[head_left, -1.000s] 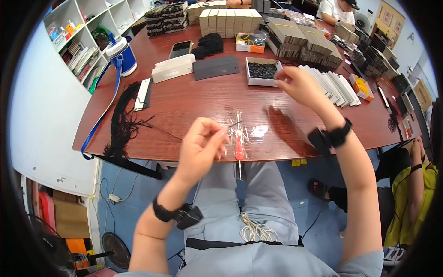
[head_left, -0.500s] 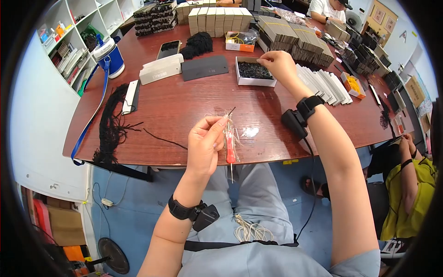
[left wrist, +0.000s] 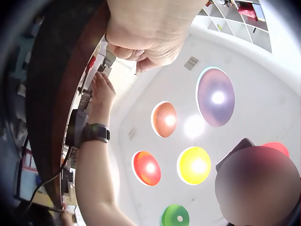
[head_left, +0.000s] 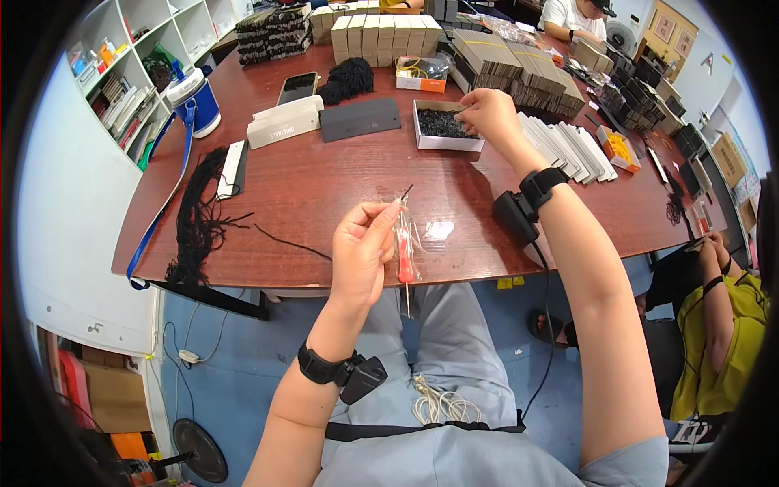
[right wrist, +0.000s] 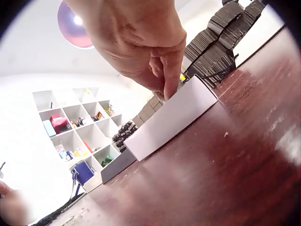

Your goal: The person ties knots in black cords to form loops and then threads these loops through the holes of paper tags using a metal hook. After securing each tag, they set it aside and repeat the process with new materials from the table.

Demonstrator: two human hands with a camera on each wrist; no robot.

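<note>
In the head view my left hand [head_left: 359, 253] pinches a thin black cord [head_left: 292, 243] between thumb and forefinger, its short end poking up above the fingertips. Under and beside that hand lies a red-handled tool [head_left: 404, 258] with a thin metal shaft, on clear plastic at the table's front edge. My right hand [head_left: 493, 118] is over a white box [head_left: 450, 144] of small black pieces [head_left: 438, 123], fingertips inside its right side. In the right wrist view the right hand's [right wrist: 141, 42] thumb and fingers come together behind the box wall [right wrist: 174, 117]; what lies between them is hidden.
Black cords [head_left: 196, 219] and a white-and-black card [head_left: 231, 170] lie at left. Behind are cream [head_left: 284, 124] and dark card stacks [head_left: 361, 120] and a phone [head_left: 298, 88]. Fanned white cards [head_left: 572, 150] lie right of the box. A jug [head_left: 195, 104] stands back left.
The right hand has moved left from the box's right edge into the box. The left hand has risen slightly, with the cord end now upright above its fingertips. The head view has shifted a little.
</note>
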